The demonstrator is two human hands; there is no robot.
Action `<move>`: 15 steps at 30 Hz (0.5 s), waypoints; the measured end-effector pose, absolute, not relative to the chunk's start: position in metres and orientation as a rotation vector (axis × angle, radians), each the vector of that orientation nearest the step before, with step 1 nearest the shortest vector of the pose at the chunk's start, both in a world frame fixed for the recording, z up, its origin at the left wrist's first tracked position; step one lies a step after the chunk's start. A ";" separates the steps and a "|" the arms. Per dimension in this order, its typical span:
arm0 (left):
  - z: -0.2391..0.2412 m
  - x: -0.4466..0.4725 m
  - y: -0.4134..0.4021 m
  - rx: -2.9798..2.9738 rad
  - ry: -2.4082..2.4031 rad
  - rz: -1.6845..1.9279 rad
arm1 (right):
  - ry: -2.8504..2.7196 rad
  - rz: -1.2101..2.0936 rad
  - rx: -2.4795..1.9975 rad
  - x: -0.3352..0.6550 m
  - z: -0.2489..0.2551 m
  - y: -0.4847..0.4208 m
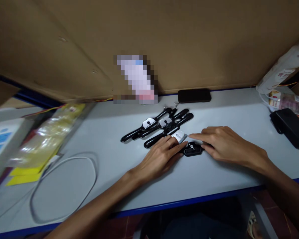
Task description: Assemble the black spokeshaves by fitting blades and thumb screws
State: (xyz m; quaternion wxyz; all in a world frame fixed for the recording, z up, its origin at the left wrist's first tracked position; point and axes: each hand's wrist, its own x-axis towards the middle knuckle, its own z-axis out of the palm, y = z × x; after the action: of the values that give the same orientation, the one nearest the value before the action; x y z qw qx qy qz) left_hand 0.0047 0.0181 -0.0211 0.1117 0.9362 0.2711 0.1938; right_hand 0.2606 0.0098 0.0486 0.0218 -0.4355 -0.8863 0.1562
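Note:
My left hand (161, 154) rests over the table, its thumb and index finger closed at the left end of a small black cap (192, 152) with a silver screw in its middle. A loose silver blade (179, 135) with a slot lies just beyond that hand, partly under its fingertips. My right hand (224, 144) comes in from the right, its index finger stretched toward the blade and its lower fingers at the cap's right end. Several black-handled spokeshaves (148, 124) lie in a pile behind my left hand, some with silver blades on them.
A dark phone (194, 95) lies at the back by the cardboard wall (214, 43). Small screws (175, 105) sit near the pile. On the left are a white cable (96, 172) and plastic packets (57, 127). A black case (290, 127) and clear bottle (284, 68) are right.

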 end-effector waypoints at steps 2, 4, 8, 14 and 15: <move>-0.020 0.005 0.018 2.763 0.802 0.552 | -2.745 0.505 -1.238 0.258 0.051 0.010; -0.020 0.005 0.018 2.763 0.804 0.547 | -2.791 0.540 -1.172 0.254 0.051 0.009; -0.021 0.005 0.018 2.766 0.810 0.556 | -2.845 0.465 -1.230 0.247 0.047 0.008; -0.020 0.006 0.018 2.741 0.809 0.543 | -2.751 0.485 -1.167 0.250 0.040 0.009; -0.019 0.006 0.018 2.734 0.812 0.536 | -2.726 0.477 -1.187 0.249 0.039 0.009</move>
State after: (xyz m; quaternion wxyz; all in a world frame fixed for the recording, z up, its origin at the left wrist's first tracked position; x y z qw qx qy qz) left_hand 0.0063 0.0181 -0.0193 0.1195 0.9354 0.2777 0.1833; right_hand 0.2490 0.0094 0.0390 0.0652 -0.3934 -0.9033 0.1581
